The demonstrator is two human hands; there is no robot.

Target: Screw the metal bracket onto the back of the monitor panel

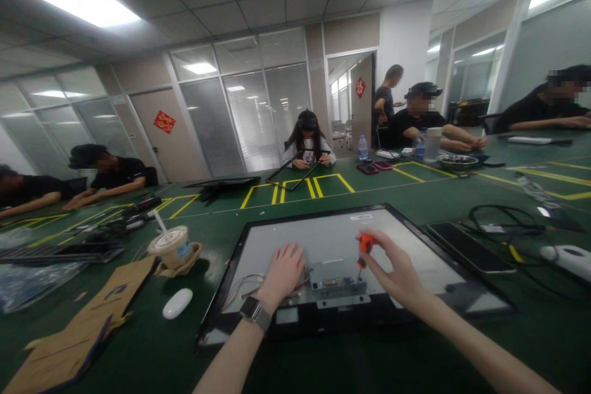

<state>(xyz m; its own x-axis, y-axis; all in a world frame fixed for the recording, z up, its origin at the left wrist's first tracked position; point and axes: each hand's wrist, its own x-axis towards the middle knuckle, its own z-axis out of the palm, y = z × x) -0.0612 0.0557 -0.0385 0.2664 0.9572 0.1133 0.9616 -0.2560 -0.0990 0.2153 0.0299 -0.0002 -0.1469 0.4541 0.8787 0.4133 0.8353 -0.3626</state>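
Observation:
A flat display panel [323, 229] with a black frame lies back side up on the green table in front of me. On its near middle part sits a metal bracket [330, 303] with a small circuit board [339, 282]. My right hand [392, 265] grips the orange and black handle of a screwdriver [366, 242], whose shaft points down at the right end of the bracket. My left hand [285, 271] lies flat with its fingers stretched out on the panel, just left of the bracket. Thin wires [244, 285] run left of that hand.
Left of the panel are a lidded drink cup [170, 246], a white oval case [178, 303] and a brown paper bag [87, 320]. A black phone [468, 246] and dark cables [489, 212] lie to the right. Across the table a person [307, 141] holds a black frame [295, 184].

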